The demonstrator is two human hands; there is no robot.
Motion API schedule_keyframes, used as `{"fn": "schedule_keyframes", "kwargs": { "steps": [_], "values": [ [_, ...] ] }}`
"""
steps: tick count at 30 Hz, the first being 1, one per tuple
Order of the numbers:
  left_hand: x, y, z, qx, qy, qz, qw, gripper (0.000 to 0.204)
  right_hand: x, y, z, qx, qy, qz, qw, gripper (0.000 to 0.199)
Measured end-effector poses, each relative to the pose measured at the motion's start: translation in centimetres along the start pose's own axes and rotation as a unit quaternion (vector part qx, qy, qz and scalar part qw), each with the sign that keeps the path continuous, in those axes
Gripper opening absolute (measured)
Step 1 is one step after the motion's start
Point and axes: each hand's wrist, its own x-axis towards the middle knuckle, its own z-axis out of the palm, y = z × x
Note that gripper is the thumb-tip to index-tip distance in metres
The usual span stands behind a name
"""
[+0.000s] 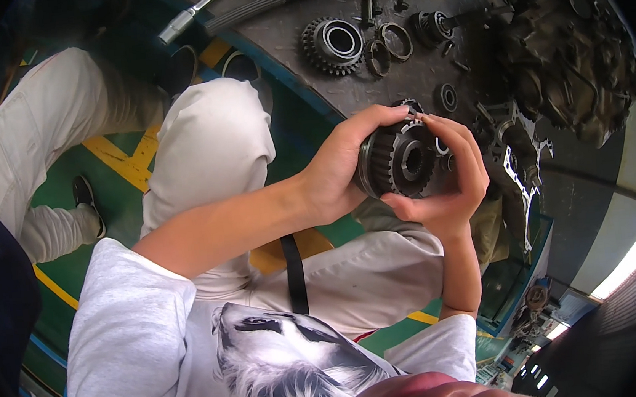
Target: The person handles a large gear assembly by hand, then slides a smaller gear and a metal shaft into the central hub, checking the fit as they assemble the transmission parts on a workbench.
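Observation:
Above my lap, near the edge of the bench, I hold a dark toothed gear hub (411,160) with a splined hole in its middle. My left hand (334,168) wraps round its left side, with the thumb reaching over the upper rim. From the right, my right hand (458,185) closes on it, its thumb at the lower rim and its fingers curled over the top. Where left thumb and right fingertips meet, a small dark piece (411,113) shows; its kind is unclear. My fingers partly hide the hub's rim.
On the metal bench (285,56) lie a large gear (332,46), two rings (395,42), a small bearing (446,97) and a long splined shaft (291,0). A bulky gearbox casing (572,59) stands right. Another person's leg (57,109) is at left.

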Motion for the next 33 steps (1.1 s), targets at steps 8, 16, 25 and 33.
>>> {"fn": "schedule_keyframes", "kwargs": {
  "steps": [8, 16, 25, 33],
  "values": [
    [0.0, -0.1, -0.2, -0.001, -0.024, -0.008, 1.000, 0.025, 0.4, -0.3, 0.5, -0.005, 0.008, 0.002, 1.000, 0.078],
    [0.1, 0.2, 0.0, 0.005, -0.034, 0.005, 0.999, 0.029, 0.4, -0.6, 0.5, -0.009, -0.001, 0.021, 1.000, 0.083],
    [0.5, 0.1, -0.2, 0.046, -0.015, 0.030, 0.998, 0.045, 0.2, -0.5, 0.4, 0.005, -0.066, 0.074, 0.995, 0.097],
    [1.0, 0.1, -1.0, -0.011, -0.053, 0.017, 0.998, 0.045, -0.4, 1.0, 1.1, 0.051, -0.091, 0.167, 0.980, 0.102]
  ]
}}
